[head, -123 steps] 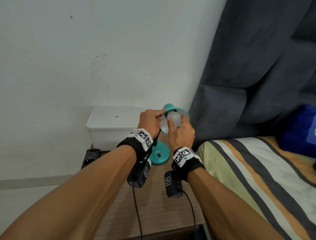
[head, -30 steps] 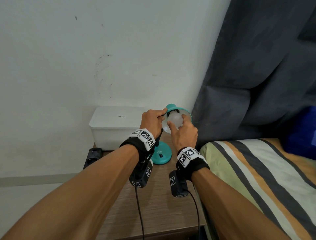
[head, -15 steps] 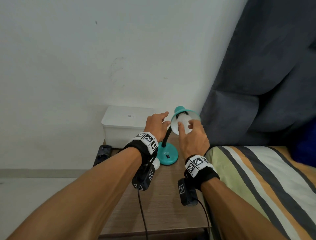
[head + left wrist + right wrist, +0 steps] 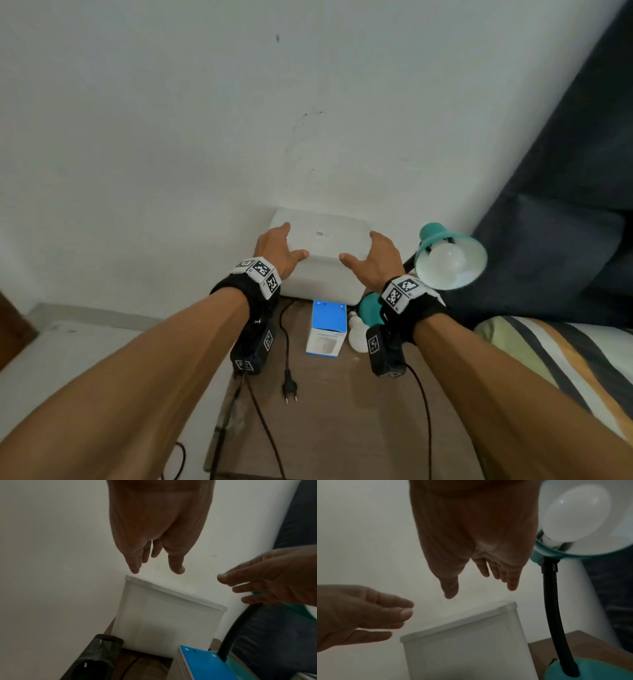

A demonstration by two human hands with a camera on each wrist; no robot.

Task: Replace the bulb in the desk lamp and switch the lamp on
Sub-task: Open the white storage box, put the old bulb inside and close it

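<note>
— Both hands have let go of the lamp and moved over to the white box (image 4: 322, 253).

— Are they holding it?

— No. The left hand (image 4: 279, 251) and right hand (image 4: 375, 260) hang just above its lid, fingers spread, holding nothing.

— And the bulb?

— One bulb (image 4: 447, 262) sits in the teal lamp (image 4: 452, 257), right of the box. Another bulb (image 4: 358, 334) lies on the table (image 4: 342, 411) beside a blue carton (image 4: 327, 327).

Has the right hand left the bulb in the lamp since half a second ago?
Yes. The right hand has moved left off the bulb and now hovers open over the right end of the white box.
</note>
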